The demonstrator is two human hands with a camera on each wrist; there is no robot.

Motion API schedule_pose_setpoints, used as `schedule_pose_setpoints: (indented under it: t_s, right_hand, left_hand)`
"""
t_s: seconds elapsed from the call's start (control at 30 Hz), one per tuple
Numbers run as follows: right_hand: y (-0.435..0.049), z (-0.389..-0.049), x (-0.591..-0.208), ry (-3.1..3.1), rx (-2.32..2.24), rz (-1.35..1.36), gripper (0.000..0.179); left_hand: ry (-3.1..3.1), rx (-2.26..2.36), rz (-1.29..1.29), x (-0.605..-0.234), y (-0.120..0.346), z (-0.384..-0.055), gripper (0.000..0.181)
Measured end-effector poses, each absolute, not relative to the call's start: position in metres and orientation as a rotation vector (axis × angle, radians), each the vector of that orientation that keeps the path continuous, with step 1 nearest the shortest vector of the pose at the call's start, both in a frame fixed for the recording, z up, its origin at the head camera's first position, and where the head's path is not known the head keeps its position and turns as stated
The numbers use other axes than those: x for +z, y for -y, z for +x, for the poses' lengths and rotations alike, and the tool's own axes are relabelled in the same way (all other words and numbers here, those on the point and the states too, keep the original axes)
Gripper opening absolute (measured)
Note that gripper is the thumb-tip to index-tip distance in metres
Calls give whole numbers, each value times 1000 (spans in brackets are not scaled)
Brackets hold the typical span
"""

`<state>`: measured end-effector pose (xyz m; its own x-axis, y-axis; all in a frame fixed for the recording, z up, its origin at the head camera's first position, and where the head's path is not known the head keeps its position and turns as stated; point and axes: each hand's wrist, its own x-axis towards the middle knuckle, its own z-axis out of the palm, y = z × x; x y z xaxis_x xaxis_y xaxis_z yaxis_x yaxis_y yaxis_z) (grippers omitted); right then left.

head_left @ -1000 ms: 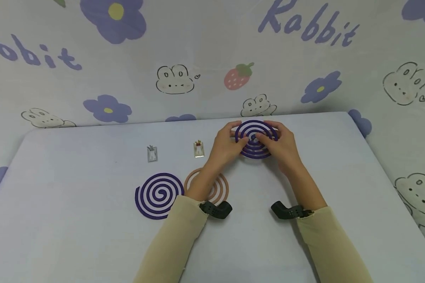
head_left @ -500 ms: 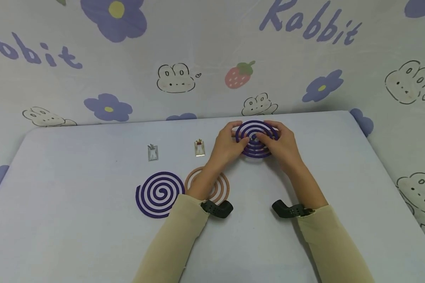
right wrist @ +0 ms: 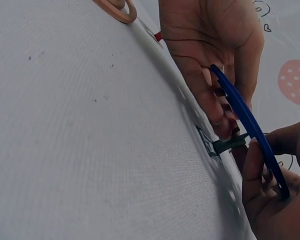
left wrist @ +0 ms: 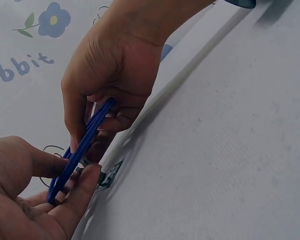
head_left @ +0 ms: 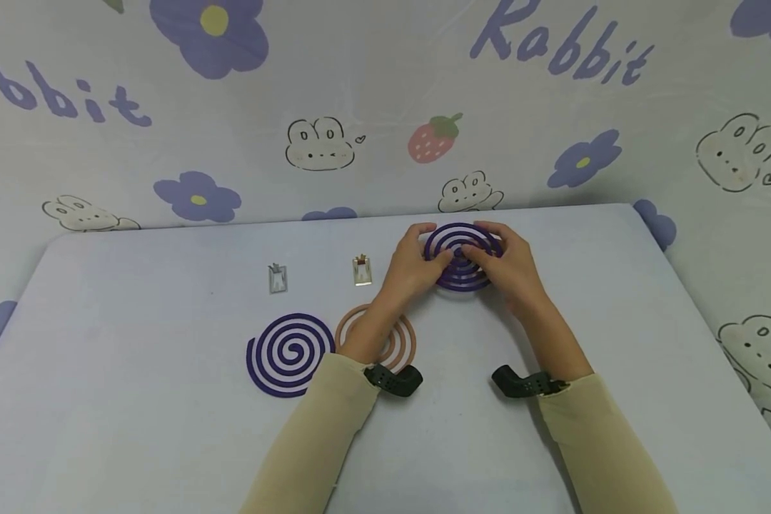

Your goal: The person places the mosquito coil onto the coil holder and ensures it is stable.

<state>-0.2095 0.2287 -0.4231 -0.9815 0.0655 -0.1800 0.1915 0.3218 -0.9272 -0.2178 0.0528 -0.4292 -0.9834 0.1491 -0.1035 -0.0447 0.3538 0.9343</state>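
At the back of the table, right of centre, both hands hold a dark blue-purple mosquito coil (head_left: 464, 289). My left hand (head_left: 412, 265) grips its left side, and my right hand (head_left: 515, 265) the right. Both thumbs press near the coil's centre, with fingers curled behind the rim. In the right wrist view the coil (right wrist: 250, 122) is tilted, edge-on to the camera. Just behind it stands a small dark green coil stand (right wrist: 229, 145), its prong reaching the coil between the fingertips; the flat base lies on the table. In the head view the hands and coil hide most of this stand.
Left of the hands lie a second purple coil (head_left: 293, 350) and an orange-brown coil (head_left: 412, 341), partly under the left forearm. Behind them are a silver coil stand (head_left: 278, 288) and a gold one (head_left: 362, 283). A patterned cloth (head_left: 385, 86) hangs beyond the table's back edge.
The held coil sits slightly lower between the hands in the head view. Both hands keep their grip and have hardly moved; the other coils and stands lie as before.
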Motion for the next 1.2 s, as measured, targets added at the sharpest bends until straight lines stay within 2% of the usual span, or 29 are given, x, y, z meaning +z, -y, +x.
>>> schedule_pose_setpoints:
  t_s: [1.2]
  right_hand:
    - [-228,-210,-426,-2452,-1727,232,60]
  left_hand:
    - [-2433,1703,42,-433,-53,-217,53]
